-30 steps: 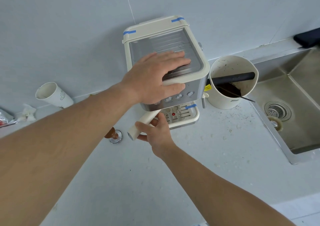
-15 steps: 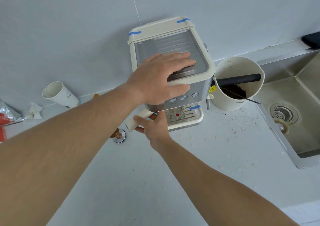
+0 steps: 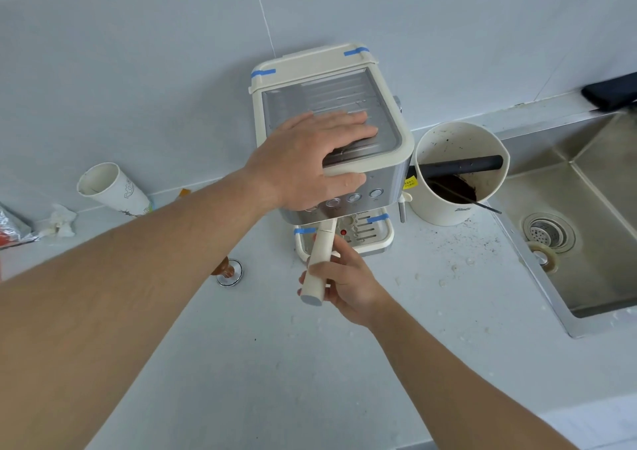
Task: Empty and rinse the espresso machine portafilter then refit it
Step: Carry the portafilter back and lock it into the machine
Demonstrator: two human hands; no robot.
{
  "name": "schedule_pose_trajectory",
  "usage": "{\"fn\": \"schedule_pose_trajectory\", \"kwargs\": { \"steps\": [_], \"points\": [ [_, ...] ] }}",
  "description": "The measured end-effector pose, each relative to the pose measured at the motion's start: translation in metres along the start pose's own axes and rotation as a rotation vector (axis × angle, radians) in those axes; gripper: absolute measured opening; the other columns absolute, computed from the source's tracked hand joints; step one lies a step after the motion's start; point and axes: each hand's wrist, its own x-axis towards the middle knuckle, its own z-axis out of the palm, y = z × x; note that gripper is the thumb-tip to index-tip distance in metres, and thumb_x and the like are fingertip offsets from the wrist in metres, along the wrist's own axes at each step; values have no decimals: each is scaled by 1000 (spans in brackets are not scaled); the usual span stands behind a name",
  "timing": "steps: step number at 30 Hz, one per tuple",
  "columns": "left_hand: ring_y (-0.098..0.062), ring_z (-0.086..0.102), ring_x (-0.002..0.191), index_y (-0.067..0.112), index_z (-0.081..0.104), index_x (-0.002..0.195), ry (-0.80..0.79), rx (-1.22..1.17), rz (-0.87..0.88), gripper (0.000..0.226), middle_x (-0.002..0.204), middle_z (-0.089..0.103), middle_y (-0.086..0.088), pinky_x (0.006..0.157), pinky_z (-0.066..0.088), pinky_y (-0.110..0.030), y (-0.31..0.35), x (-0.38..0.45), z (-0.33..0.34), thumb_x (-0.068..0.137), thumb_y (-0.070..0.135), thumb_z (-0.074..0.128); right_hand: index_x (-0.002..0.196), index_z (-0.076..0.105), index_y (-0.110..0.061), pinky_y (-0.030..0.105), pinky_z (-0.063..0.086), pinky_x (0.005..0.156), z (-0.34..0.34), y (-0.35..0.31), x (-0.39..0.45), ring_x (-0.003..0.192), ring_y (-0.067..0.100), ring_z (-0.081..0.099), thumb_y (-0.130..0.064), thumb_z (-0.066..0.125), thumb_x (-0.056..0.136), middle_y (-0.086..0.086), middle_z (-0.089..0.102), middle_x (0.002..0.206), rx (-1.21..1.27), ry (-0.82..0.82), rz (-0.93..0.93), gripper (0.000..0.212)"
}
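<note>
Up top, the left hand (image 3: 310,160) lies palm-down on the espresso machine (image 3: 331,132), fingers spread flat across the ribbed metal tray of its lid and the thumb hooked over the cream front edge just above the row of round buttons — an open, pressing hand that grips nothing. Its forearm runs in long from the lower left, nearly straight. Below it, the right hand (image 3: 344,280) reaches up from the lower right with the wrist slightly bent, fingers curled round the cream handle of the portafilter (image 3: 319,263); the thumb lies across the handle near its grey end cap. That handle points out from under the machine's front toward the camera, angled a little left, and its head end is hidden beneath the machine above the drip tray (image 3: 372,239), so I cannot tell whether it is locked in. On the white worktop (image 3: 275,363), a cream knock bin (image 3: 458,174) with dark grounds and a black bar across it stands just right of the machine, beside the steel sink (image 3: 568,243). Well to the left, a paper cup (image 3: 110,189) lies tipped near the wall.
</note>
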Motion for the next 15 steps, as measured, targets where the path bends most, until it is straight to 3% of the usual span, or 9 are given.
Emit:
{"fn": "schedule_pose_trajectory", "kwargs": {
  "steps": [5, 9, 12, 15],
  "points": [
    [-4, 23, 146, 42, 38, 144, 1, 7, -1, 64, 157, 31, 17, 120, 14, -39, 1, -1, 0, 83, 57, 52, 124, 56, -19, 50, 55, 78, 9, 1, -6, 68, 25, 64, 0, 57, 94, 13, 56, 86, 53, 57, 1, 36],
    [-5, 22, 147, 40, 38, 145, -5, 12, 5, 68, 158, 30, 16, 121, 13, -39, 1, -1, -1, 82, 59, 54, 115, 55, -20, 38, 55, 57, 23, 2, -5, 56, 23, 56, -7, 52, 97, 12, 49, 80, 49, 154, 0, 23],
    [-6, 22, 147, 40, 38, 145, -10, 9, 11, 69, 158, 30, 15, 121, 14, -40, 1, -1, -1, 81, 57, 55, 111, 50, -18, 34, 49, 49, 23, 2, 0, 49, 21, 52, -2, 56, 89, 12, 48, 81, -98, 210, -18, 28],
    [-6, 22, 147, 39, 38, 146, -25, 9, 23, 69, 158, 30, 15, 121, 13, -39, 0, -1, -1, 81, 55, 55, 110, 45, -14, 34, 48, 48, 11, -5, -3, 48, 23, 51, 10, 57, 84, 14, 47, 87, -177, 131, 3, 37]
  ]
}}
